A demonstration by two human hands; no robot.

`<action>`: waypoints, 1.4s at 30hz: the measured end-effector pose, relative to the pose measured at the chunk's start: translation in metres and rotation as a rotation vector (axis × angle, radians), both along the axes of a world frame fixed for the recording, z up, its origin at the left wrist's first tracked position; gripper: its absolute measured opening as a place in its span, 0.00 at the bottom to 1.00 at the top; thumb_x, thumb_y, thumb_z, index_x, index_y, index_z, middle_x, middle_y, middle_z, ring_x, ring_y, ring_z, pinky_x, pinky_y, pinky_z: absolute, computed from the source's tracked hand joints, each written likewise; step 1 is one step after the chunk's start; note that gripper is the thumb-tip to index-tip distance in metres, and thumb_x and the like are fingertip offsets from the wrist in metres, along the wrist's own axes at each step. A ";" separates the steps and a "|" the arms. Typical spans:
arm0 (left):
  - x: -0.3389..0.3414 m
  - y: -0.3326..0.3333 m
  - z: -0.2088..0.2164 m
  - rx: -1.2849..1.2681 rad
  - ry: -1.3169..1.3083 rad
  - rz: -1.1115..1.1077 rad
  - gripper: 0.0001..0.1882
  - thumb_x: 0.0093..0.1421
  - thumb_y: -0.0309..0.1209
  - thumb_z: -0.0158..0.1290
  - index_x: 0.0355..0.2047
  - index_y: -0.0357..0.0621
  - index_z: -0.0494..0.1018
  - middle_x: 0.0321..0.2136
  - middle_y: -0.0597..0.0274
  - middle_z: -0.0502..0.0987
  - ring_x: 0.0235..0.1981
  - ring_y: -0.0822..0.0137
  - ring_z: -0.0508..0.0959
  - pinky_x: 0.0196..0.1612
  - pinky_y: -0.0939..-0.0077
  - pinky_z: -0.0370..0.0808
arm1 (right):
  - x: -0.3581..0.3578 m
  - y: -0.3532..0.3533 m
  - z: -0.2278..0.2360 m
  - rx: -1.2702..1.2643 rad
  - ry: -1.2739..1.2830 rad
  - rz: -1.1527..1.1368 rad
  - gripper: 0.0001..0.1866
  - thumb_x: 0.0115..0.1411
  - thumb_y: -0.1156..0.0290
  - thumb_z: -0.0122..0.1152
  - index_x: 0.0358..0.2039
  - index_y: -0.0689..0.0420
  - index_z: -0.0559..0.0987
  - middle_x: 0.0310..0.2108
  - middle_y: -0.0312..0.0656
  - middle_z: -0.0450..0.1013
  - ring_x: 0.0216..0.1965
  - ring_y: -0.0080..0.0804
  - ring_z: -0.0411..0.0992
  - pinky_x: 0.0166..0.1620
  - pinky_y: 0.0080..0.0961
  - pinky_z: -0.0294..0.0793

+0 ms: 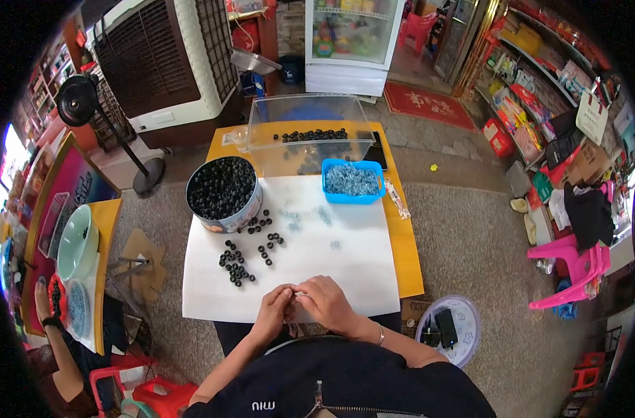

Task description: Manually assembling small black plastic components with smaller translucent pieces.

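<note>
My left hand [278, 306] and my right hand [324, 303] meet at the near edge of a white board [317, 258]. Both are closed, fingertips pinched together. Something small sits between them, mostly hidden by the fingers. On the board, left of my hands, lie several loose black ring-shaped pieces [238, 270]. Behind those stands a round tub [239, 219] full of the same black pieces. A blue plastic basket [352, 198] at the far right of the board holds many small clear bluish pieces. Little scatters of such clear pieces [324, 216] lie on the board.
A clear plastic bin [310, 145] with black pieces lies at the table's far end, beside a phone [377, 150]. The yellow table [409, 268] shows around the board. A lilac basin [463, 313] is at right; another person's arm [61, 348] reaches a side table at left.
</note>
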State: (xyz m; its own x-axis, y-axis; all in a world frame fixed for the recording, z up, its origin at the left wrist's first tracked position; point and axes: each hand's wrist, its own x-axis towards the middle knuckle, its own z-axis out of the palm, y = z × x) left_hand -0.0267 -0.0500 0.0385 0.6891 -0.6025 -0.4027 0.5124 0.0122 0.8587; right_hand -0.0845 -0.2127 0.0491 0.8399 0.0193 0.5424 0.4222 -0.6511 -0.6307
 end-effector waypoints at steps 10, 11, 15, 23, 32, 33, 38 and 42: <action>0.001 -0.002 0.005 -0.131 -0.018 0.109 0.11 0.69 0.34 0.42 0.42 0.39 0.69 0.23 0.70 0.65 0.19 0.78 0.62 0.22 0.81 0.63 | 0.004 -0.001 0.002 0.051 0.002 -0.003 0.10 0.53 0.76 0.58 0.38 0.58 0.74 0.33 0.46 0.70 0.36 0.45 0.69 0.40 0.36 0.68; 0.002 -0.004 0.007 -0.135 -0.011 0.125 0.12 0.69 0.34 0.41 0.43 0.38 0.69 0.25 0.68 0.67 0.21 0.77 0.65 0.25 0.80 0.68 | 0.005 0.000 0.002 0.063 0.002 -0.002 0.11 0.53 0.75 0.59 0.38 0.58 0.74 0.35 0.46 0.70 0.37 0.45 0.69 0.41 0.37 0.68; 0.007 -0.007 0.009 -0.167 0.026 0.111 0.17 0.69 0.35 0.43 0.52 0.38 0.66 0.32 0.63 0.73 0.32 0.73 0.74 0.37 0.78 0.73 | 0.009 -0.001 0.000 -0.071 0.033 -0.022 0.13 0.53 0.71 0.58 0.39 0.58 0.73 0.38 0.44 0.69 0.40 0.43 0.67 0.44 0.37 0.65; 0.014 0.001 0.014 -0.227 0.039 0.060 0.23 0.69 0.34 0.42 0.61 0.38 0.57 0.41 0.57 0.74 0.36 0.69 0.76 0.42 0.73 0.75 | 0.048 -0.017 0.010 -0.021 0.131 0.068 0.08 0.53 0.74 0.58 0.35 0.58 0.76 0.31 0.45 0.73 0.35 0.44 0.71 0.41 0.37 0.68; 0.018 0.029 -0.001 -0.069 0.093 0.087 0.14 0.68 0.34 0.45 0.47 0.38 0.71 0.36 0.61 0.76 0.31 0.73 0.75 0.37 0.77 0.75 | 0.226 -0.133 0.093 -0.164 -0.138 -0.372 0.15 0.57 0.66 0.60 0.42 0.60 0.78 0.31 0.46 0.76 0.33 0.40 0.75 0.39 0.32 0.73; 0.018 0.031 -0.004 -0.094 0.127 0.110 0.13 0.67 0.33 0.45 0.47 0.38 0.70 0.35 0.61 0.76 0.30 0.73 0.75 0.37 0.77 0.74 | 0.228 -0.132 0.092 -0.166 -0.121 -0.355 0.15 0.57 0.66 0.60 0.42 0.60 0.78 0.31 0.46 0.76 0.33 0.40 0.75 0.39 0.32 0.73; 0.023 0.037 -0.010 -0.152 0.210 0.164 0.13 0.67 0.31 0.45 0.46 0.35 0.70 0.33 0.60 0.75 0.29 0.71 0.75 0.34 0.77 0.75 | 0.188 -0.076 0.066 -0.037 -0.009 -0.275 0.12 0.58 0.67 0.59 0.39 0.61 0.79 0.31 0.46 0.77 0.32 0.40 0.75 0.37 0.32 0.73; 0.026 0.037 -0.012 -0.173 0.220 0.159 0.13 0.67 0.30 0.44 0.46 0.34 0.69 0.33 0.59 0.75 0.28 0.71 0.75 0.33 0.77 0.75 | 0.133 -0.024 0.006 -0.032 0.185 -0.017 0.08 0.56 0.70 0.60 0.32 0.61 0.79 0.30 0.45 0.75 0.32 0.42 0.72 0.37 0.34 0.71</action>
